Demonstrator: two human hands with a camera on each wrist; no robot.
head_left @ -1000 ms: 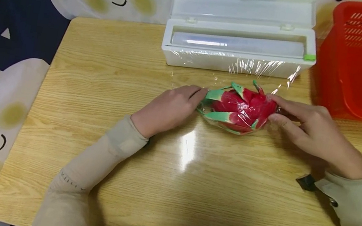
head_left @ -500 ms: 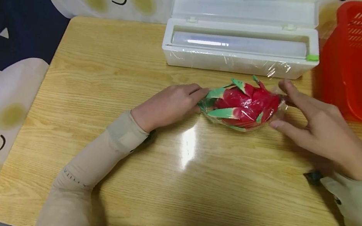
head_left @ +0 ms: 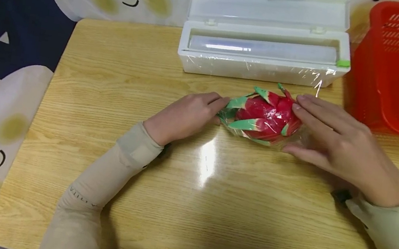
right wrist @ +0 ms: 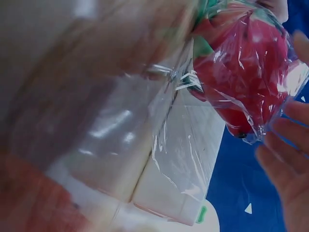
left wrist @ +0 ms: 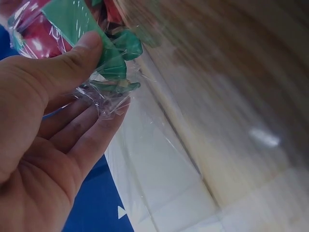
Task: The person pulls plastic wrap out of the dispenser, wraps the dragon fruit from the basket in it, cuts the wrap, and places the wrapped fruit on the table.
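Note:
A pink-red dragon fruit [head_left: 262, 116] with green-tipped scales is wrapped in clear plastic film [right wrist: 231, 63]. My left hand [head_left: 187, 116] pinches the fruit's green leafy end; in the left wrist view the thumb presses on a green scale, with bunched film against the fingers behind. At the other end, my right hand [head_left: 348, 149] lies alongside with its fingers extended over the fruit's top and the thumb lower down, by the loose film. The right wrist view shows these fingers [right wrist: 285, 145] slightly bent beside the film-covered tip. A sheet of film stretches between fruit and box.
Behind the fruit stands a long white box [head_left: 265, 72] with its lid up and a roll of cling film [head_left: 265, 48] inside. A green tab [head_left: 343, 63] marks its right corner. A red plastic basket [head_left: 376, 90] sits at the right of the wooden table [head_left: 116, 60].
My right hand has let go of the fruit's right end, drawn back, then come forward again with straighter fingers laid against it. The left hand keeps its hold.

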